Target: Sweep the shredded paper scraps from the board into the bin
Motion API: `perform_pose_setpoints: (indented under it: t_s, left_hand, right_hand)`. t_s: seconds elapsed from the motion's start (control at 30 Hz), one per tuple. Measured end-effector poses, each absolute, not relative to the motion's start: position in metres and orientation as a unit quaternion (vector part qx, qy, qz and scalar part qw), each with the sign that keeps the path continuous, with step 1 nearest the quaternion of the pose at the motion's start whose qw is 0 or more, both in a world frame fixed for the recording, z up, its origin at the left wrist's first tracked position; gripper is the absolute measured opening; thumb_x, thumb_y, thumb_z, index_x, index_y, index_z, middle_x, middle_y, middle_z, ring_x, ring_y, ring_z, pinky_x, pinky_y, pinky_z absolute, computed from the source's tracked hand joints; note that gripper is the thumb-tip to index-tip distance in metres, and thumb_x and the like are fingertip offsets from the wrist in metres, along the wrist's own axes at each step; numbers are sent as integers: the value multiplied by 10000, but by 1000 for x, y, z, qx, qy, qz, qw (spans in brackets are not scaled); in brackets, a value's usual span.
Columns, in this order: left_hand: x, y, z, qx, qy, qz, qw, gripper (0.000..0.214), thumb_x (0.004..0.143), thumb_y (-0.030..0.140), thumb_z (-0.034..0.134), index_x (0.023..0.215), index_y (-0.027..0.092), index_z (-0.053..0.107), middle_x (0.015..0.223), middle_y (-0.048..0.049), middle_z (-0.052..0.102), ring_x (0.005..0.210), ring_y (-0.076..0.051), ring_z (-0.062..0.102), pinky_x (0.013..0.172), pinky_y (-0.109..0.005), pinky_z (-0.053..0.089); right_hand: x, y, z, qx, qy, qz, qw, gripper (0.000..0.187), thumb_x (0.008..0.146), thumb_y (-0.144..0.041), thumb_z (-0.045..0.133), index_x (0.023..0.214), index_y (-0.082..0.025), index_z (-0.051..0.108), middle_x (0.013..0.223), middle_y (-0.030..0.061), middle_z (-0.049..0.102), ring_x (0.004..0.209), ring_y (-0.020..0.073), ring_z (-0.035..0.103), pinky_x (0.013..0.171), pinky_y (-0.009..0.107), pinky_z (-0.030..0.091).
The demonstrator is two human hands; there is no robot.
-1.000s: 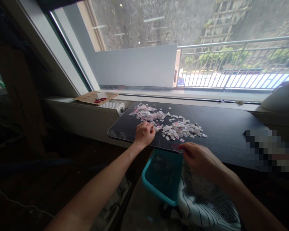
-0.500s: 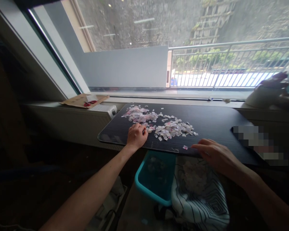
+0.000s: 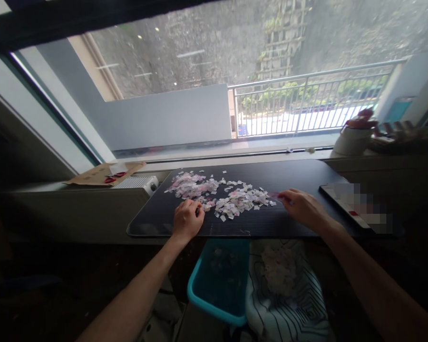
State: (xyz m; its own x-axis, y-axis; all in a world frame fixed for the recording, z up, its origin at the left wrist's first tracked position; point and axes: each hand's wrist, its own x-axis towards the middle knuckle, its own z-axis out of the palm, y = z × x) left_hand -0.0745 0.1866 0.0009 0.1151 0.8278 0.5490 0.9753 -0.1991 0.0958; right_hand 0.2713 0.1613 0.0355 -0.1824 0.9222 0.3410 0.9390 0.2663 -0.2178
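Note:
Small pink and white paper scraps lie heaped in two patches on a black table. My left hand rests curled into a loose fist at the near left edge of the scraps; what its fingers hold, if anything, is hidden. My right hand lies on the table at the right end of the scraps, fingers stretched toward a pink piece at its fingertips. A teal bin with scraps inside sits below the table's front edge, beside a patterned cloth on my lap carrying more scraps.
A flat dark object lies at the table's right end. On the windowsill stand a white pot at right, cardboard with red scissors and a white device at left. A window with a railing is beyond.
My right hand came up from the table's front edge above the bin and reached forward to the right end of the scraps. The left hand stayed put. The view tilted upward.

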Motion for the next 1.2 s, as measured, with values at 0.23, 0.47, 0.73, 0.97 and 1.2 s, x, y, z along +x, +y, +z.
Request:
perform_pose_setpoints:
  t_s: [0.23, 0.47, 0.73, 0.97, 1.2]
  left_hand:
    - [-79, 189, -3, -737, -609, -255, 147, 177, 816, 250, 474, 833, 196, 641, 891, -64, 625, 888, -238, 566, 800, -346, 430]
    - [-80, 191, -4, -735, -608, -262, 145, 200, 813, 257, 462, 828, 188, 649, 880, -69, 623, 877, -248, 566, 791, -363, 430]
    - [-82, 191, -5, -738, -601, -267, 153, 196, 807, 260, 469, 826, 193, 652, 874, -60, 624, 867, -239, 574, 788, -355, 438]
    - [-83, 193, -4, -741, -600, -264, 145, 212, 809, 282, 463, 823, 193, 656, 880, -65, 628, 880, -246, 574, 810, -356, 447]
    - [-83, 193, -2, -742, -600, -264, 139, 217, 805, 284, 456, 819, 192, 653, 876, -67, 629, 882, -251, 576, 824, -366, 451]
  right_hand:
    - [273, 153, 29, -540, -808, 23, 235, 257, 868, -242, 452, 962, -226, 691, 932, 38, 656, 722, 143, 609, 668, 255, 428]
    - [276, 163, 7, -541, -689, 208, 435, 225, 796, -315, 571, 991, -205, 592, 835, 26, 648, 613, 136, 604, 602, 276, 487]
    - [259, 166, -9, -504, -594, 320, 539, 254, 745, -360, 617, 930, -186, 603, 724, 6, 624, 584, 128, 552, 543, 263, 461]
    - [262, 162, -11, -563, -594, 218, 531, 228, 733, -282, 597, 934, -184, 642, 719, 5, 615, 592, 123, 518, 614, 279, 454]
    - [261, 156, -3, -533, -607, 272, 522, 276, 713, -261, 578, 965, -183, 658, 705, -6, 610, 602, 127, 528, 604, 268, 445]
